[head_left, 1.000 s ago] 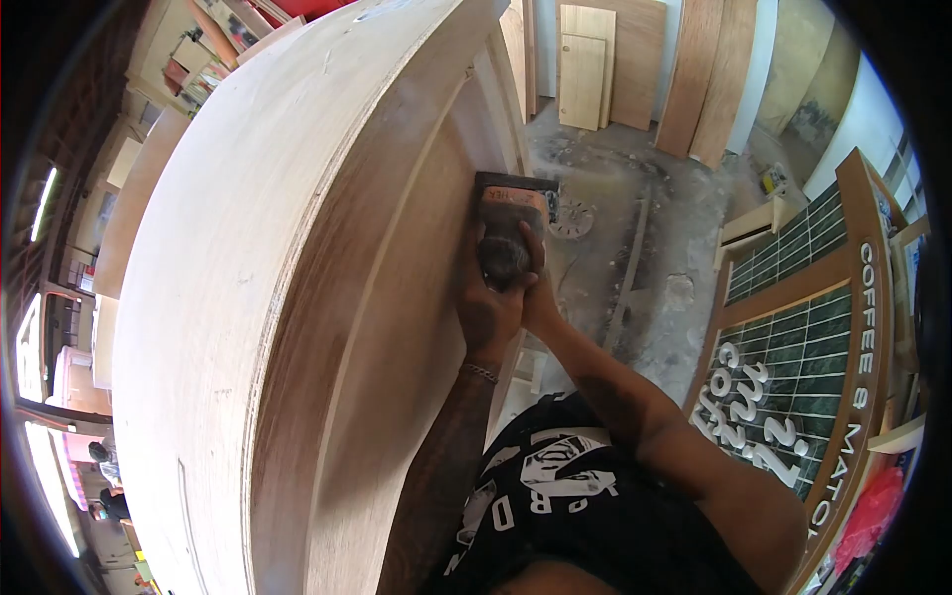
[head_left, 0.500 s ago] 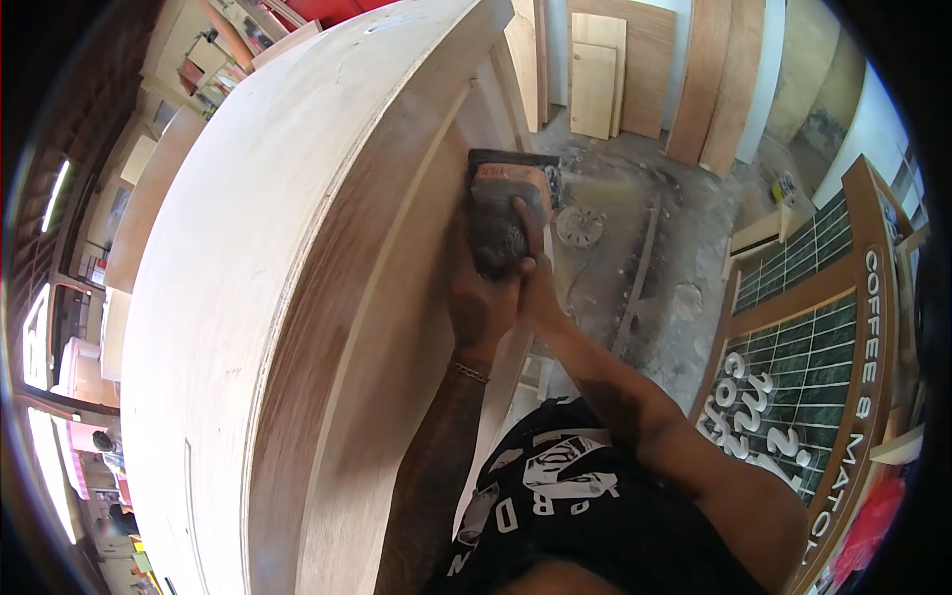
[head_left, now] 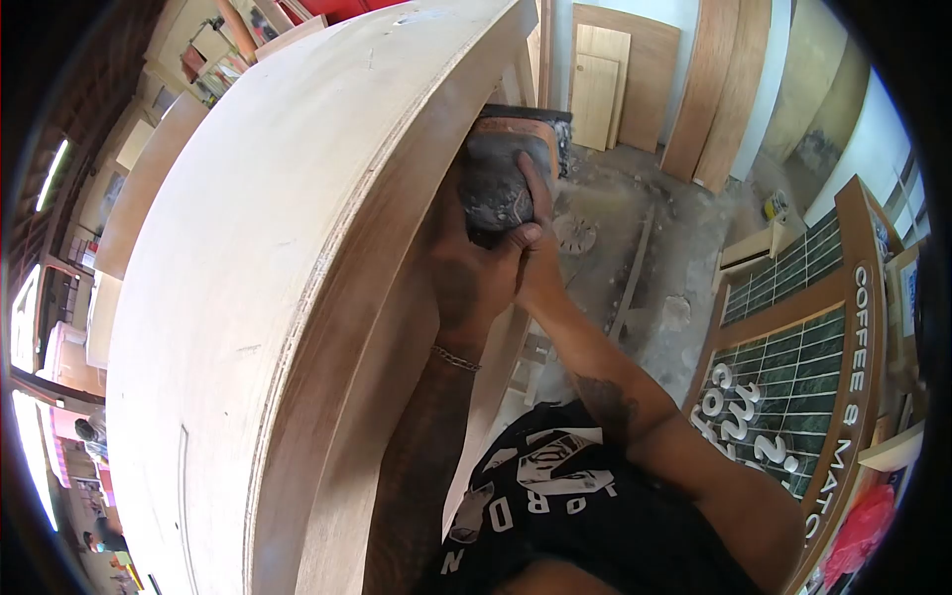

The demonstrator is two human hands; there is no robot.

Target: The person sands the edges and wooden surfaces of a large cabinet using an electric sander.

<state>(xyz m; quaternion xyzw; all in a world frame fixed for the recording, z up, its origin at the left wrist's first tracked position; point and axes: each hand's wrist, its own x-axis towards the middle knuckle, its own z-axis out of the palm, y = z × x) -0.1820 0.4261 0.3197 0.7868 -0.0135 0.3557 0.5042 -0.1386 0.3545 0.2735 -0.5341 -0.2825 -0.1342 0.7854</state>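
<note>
Head view | left hand (head_left: 466,283), right hand (head_left: 539,266) clamped on sander (head_left: 496,177) | shifted toward wooden structure's (head_left: 238,248) far end; contact hidden

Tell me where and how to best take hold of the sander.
I'd hold the sander by its rounded dark body, coming from your own side with both hands. That body bulges toward you, while the flat black plate sits at the far end.
</note>
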